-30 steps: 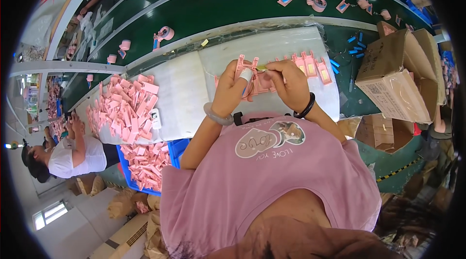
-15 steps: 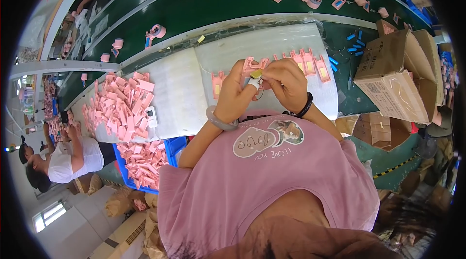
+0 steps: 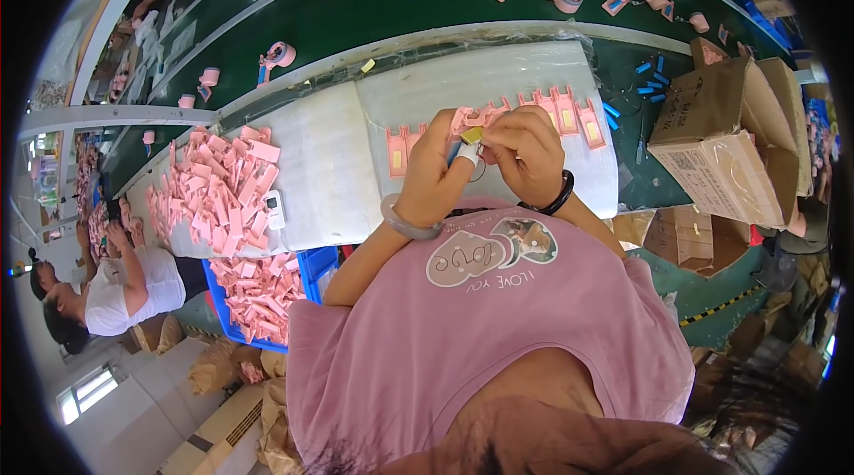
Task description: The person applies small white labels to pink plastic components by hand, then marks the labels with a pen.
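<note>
At the middle of the worktable both of my hands meet, fingers closed in pinches. My left hand [image 3: 433, 171] holds a pink plastic casing, mostly hidden by the fingers. A small yellow rectangular pad [image 3: 472, 134] shows between the hands, and my right hand [image 3: 527, 155] pinches at its right edge. A white piece [image 3: 469, 152] lies at my left thumb; I cannot make out whether it is a thumb cover or a part. A thin dark wire loops below it. Beyond my hands stands a row of pink casings [image 3: 566, 113], several with yellow pads inside.
To the left lie a heap of pink casings [image 3: 218, 181], a white handheld device [image 3: 275, 209] and a blue crate [image 3: 315, 272] of more casings. A green conveyor [image 3: 382, 4] carries pink fan-like units. On the right are blue cylinders [image 3: 656, 78] and an opened cardboard box [image 3: 712, 137].
My hands stay together at nearly the same spot, with slight finger movement around the yellow pad. The units on the conveyor have shifted slightly left.
</note>
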### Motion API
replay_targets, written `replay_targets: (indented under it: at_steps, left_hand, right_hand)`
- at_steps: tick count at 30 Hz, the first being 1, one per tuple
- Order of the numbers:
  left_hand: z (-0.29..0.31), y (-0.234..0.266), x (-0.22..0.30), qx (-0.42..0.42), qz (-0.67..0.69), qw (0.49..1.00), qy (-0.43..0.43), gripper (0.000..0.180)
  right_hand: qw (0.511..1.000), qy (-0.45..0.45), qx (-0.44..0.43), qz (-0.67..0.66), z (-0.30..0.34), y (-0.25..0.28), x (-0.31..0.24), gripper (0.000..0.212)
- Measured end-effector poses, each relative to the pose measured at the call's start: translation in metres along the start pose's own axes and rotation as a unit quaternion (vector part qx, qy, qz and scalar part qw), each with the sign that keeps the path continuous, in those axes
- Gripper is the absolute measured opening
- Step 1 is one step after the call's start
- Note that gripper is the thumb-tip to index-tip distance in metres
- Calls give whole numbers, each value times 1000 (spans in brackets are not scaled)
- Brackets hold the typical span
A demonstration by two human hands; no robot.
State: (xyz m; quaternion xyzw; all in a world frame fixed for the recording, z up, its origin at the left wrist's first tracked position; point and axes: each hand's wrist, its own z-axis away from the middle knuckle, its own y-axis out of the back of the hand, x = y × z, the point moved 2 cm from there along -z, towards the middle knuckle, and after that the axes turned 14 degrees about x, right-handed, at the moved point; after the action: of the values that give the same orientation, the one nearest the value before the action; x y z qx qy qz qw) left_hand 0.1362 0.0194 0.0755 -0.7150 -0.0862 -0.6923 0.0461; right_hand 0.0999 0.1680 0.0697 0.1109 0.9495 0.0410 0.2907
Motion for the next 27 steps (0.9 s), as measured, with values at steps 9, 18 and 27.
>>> replay_targets:
  at_steps: [9,18,27]
  left_hand:
    - [3,3,5,-10,59,998,36,31]
    - [7,1,-7,27,-29,998,-55,33]
    - [7,2,-5,36,-76,994,-69,29]
  right_hand:
    - [999,10,-10,41,-3,-1,-4,23]
    - [999,18,-19,20,-8,1,-5,21]
    - [999,21,-23,14,-6,-1,-3,22]
